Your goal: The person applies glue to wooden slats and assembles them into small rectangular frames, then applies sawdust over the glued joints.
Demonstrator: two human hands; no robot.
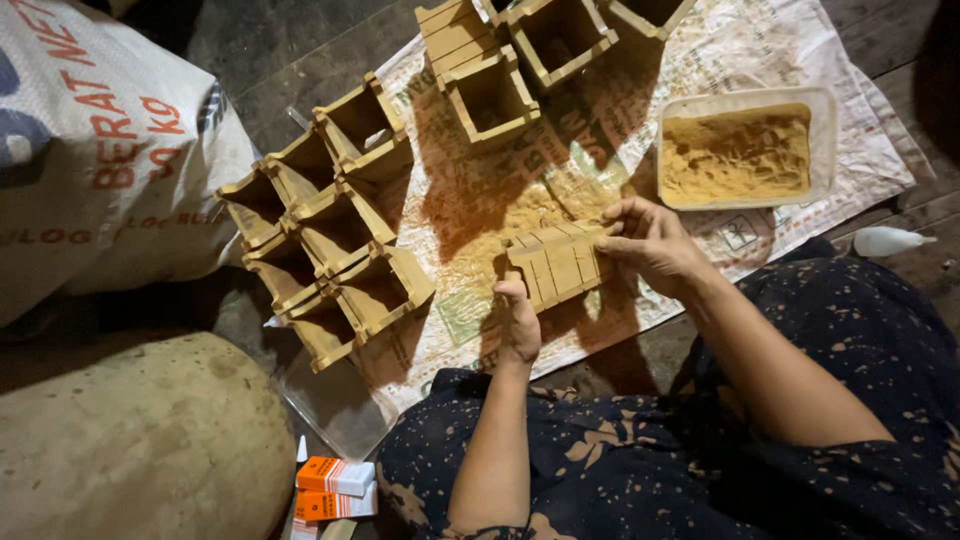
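Sitting on the floor with a dark patterned dress over the knees, the person is working right in front of the lap, and nearest of all a couple of small orange-and-white cartons (335, 488) are lying by the left knee. Just past the knees, both hands are holding a slatted wooden box (558, 262) over a printed sack sheet (850, 170) that's spread out, probably to catch the dust. The left hand (519, 322) is propping the box from its near left end, fingers curled narrow against the wood with the thumb pressing up. The right hand (648, 240) is coming over the far right end, fingers closed around that edge, so the box is being pinched between the two hands and kept from tipping.

The box is lying on its side, slats facing up, long axis running left to right with the right end tilting slightly away from the person. Can't tell which end is the open mouth from here.

Further left, a cluster of finished wooden boxes (330, 240) is sitting mouth-up, packed touching each other, out of the way. Further right, a clear plastic tray (822, 110) of brownish powder (735, 152) is waiting within the right hand's reach. At the far edge, more wooden boxes (520, 55) are standing, and a big white sack (90, 140) is slumping at the far left.
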